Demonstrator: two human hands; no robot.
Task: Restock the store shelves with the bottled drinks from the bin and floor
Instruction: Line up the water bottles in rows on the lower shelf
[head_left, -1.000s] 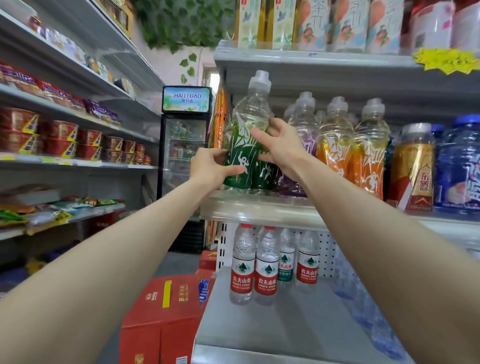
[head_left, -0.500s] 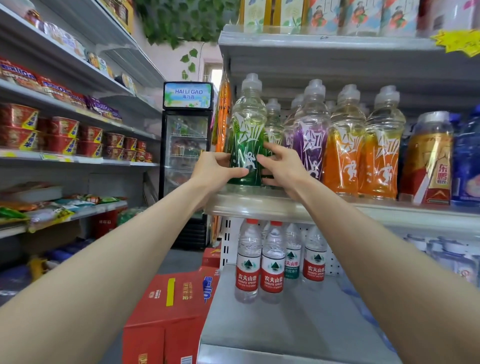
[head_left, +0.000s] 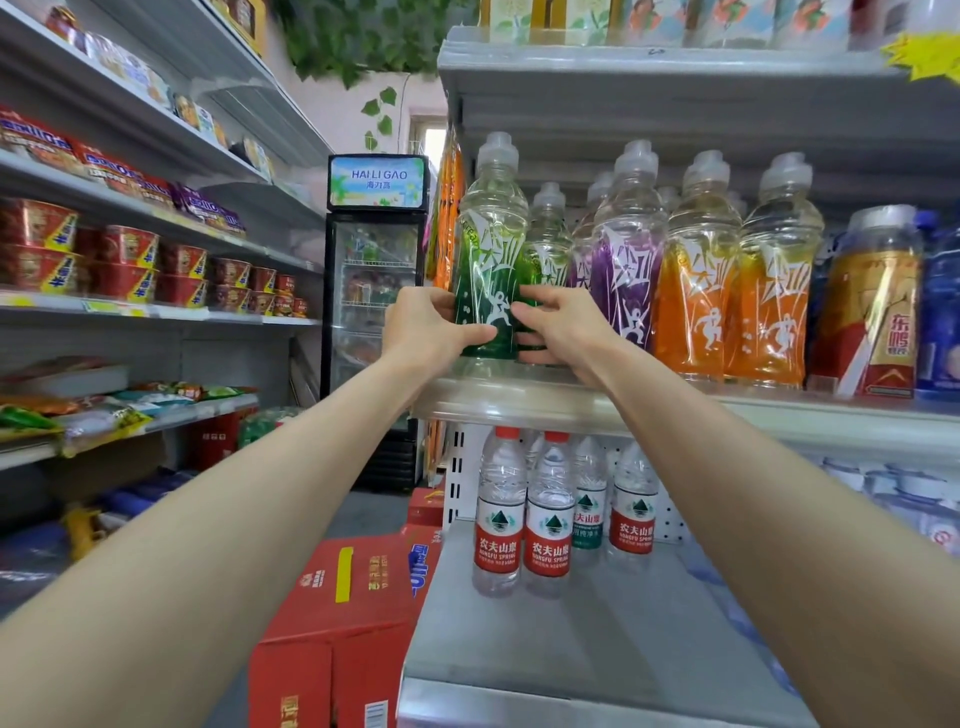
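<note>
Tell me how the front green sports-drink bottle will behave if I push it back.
Likely tippy: the green sports-drink bottle is tall, waisted and looks full, so a high push could topple it. Its glossy plastic sleeve may slip under the left hand and right hand. Being full, it is probably heavy for its size.

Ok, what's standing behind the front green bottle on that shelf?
A second green bottle, cap and shoulder showing to its right. Its lower part is covered by the front green bottle and the right grip. Anything further back is hidden.
</note>
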